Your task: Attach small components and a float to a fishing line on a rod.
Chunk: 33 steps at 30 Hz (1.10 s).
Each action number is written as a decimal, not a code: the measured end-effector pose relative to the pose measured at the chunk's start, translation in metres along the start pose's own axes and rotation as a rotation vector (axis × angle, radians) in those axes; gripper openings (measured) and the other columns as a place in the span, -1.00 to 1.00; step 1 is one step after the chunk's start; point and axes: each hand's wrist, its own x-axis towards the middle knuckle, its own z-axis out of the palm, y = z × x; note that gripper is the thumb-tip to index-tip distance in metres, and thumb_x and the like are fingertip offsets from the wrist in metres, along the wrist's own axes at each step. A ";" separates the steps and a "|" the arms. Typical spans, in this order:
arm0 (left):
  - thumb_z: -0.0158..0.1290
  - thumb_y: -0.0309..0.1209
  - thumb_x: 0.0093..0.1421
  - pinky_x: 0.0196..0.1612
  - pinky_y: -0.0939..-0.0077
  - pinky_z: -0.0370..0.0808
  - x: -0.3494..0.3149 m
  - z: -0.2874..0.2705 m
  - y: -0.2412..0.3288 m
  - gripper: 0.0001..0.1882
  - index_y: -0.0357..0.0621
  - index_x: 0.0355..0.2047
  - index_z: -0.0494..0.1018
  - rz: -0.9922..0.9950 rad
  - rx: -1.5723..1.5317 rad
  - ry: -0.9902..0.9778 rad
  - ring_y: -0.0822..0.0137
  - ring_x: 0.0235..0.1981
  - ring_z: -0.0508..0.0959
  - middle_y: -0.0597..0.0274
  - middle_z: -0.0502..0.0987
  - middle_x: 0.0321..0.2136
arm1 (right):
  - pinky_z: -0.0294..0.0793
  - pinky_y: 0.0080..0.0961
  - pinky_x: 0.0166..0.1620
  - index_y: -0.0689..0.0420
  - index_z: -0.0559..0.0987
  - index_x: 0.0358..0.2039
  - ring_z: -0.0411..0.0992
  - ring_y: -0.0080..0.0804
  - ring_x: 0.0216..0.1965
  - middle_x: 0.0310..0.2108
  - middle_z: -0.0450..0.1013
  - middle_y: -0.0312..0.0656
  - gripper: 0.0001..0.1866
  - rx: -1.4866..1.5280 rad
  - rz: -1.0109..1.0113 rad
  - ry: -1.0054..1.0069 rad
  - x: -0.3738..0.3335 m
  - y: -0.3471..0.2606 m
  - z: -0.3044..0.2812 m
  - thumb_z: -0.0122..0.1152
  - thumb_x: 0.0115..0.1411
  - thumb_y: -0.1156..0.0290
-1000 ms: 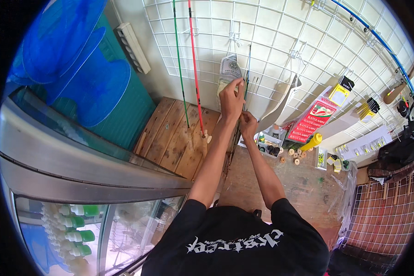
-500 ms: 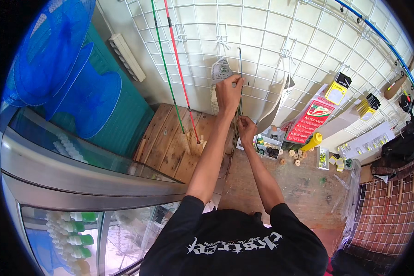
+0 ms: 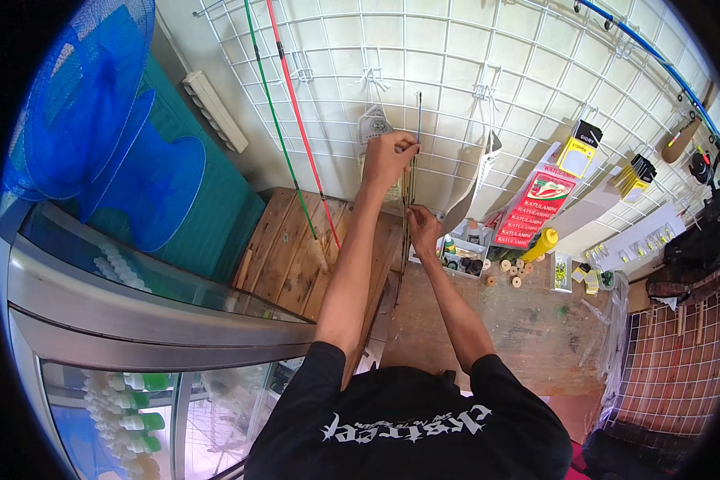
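In front of the white wire grid, a thin dark rod (image 3: 419, 120) like a fishing rod stands nearly upright, its tip above my hands. My left hand (image 3: 386, 162) is closed in a pinch on its upper part. Lower and to the right, my right hand (image 3: 425, 230) pinches at the same slim bundle, its fingertips close to the shaft. Several thin shafts (image 3: 409, 188) run close together between the two hands, and I cannot tell them apart. Behind my left hand hangs a pale printed packet (image 3: 374, 124).
A green rod (image 3: 284, 144) and a red rod (image 3: 300, 120) lean left over a wooden top (image 3: 284, 240). Blue nets (image 3: 148, 184) hang far left. The workbench (image 3: 472, 320) carries a small tray (image 3: 462, 260), cork rings (image 3: 516, 282) and a yellow bottle (image 3: 542, 244). A glass case (image 3: 152, 336) stands near left.
The view has shifted a little, moving the surroundings left. Against the grid, both hands and the thin rod sit slightly further right, and the rod's tip is a little lower. Both pinches persist.
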 end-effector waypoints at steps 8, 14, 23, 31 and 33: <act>0.16 -0.41 0.11 -0.66 0.60 0.40 0.002 -0.007 0.003 -0.79 -0.30 -0.29 0.54 -0.036 0.038 -0.060 0.43 -0.69 0.55 0.14 0.59 -0.54 | 0.48 -0.58 -0.29 0.21 0.60 -0.33 0.54 -0.54 -0.42 -0.50 0.57 -0.16 -0.87 -0.033 -0.007 -0.043 0.001 -0.006 -0.002 0.24 0.12 0.45; 0.13 -0.26 0.16 -0.67 0.59 0.38 0.001 -0.013 0.003 -0.67 -0.32 -0.24 0.54 -0.016 0.086 -0.011 0.44 -0.69 0.54 0.13 0.59 -0.52 | 0.48 -0.59 -0.29 0.24 0.60 -0.33 0.53 -0.56 -0.39 -0.45 0.58 -0.19 -0.87 0.054 -0.030 -0.159 -0.005 -0.002 -0.009 0.23 0.14 0.47; 0.13 -0.24 0.17 -0.47 0.55 0.48 -0.055 -0.007 0.017 -0.67 -0.30 -0.25 0.54 -0.025 0.044 0.270 0.41 -0.54 0.58 0.11 0.60 -0.47 | 0.51 -0.56 -0.23 0.28 0.58 -0.28 0.54 -0.52 -0.33 -0.42 0.57 -0.20 -0.85 0.075 -0.049 -0.263 -0.025 0.009 -0.015 0.20 0.18 0.48; 0.13 -0.41 0.16 -0.21 0.65 0.45 -0.128 -0.002 -0.013 -0.76 -0.32 -0.21 0.54 -0.174 -0.266 -0.056 0.52 -0.33 0.55 0.22 0.60 -0.34 | 0.52 -0.59 -0.23 0.29 0.57 -0.27 0.53 -0.53 -0.33 -0.40 0.56 -0.21 -0.85 0.125 0.075 -0.293 -0.073 -0.010 -0.027 0.16 0.20 0.49; 0.12 -0.44 0.17 -0.23 0.64 0.46 -0.146 -0.006 -0.014 -0.77 -0.34 -0.20 0.53 -0.193 -0.281 -0.101 0.51 -0.33 0.55 0.21 0.60 -0.35 | 0.50 -0.61 -0.25 0.27 0.57 -0.26 0.51 -0.58 -0.36 -0.40 0.56 -0.25 -0.83 0.104 0.041 -0.270 -0.081 -0.014 -0.032 0.17 0.20 0.45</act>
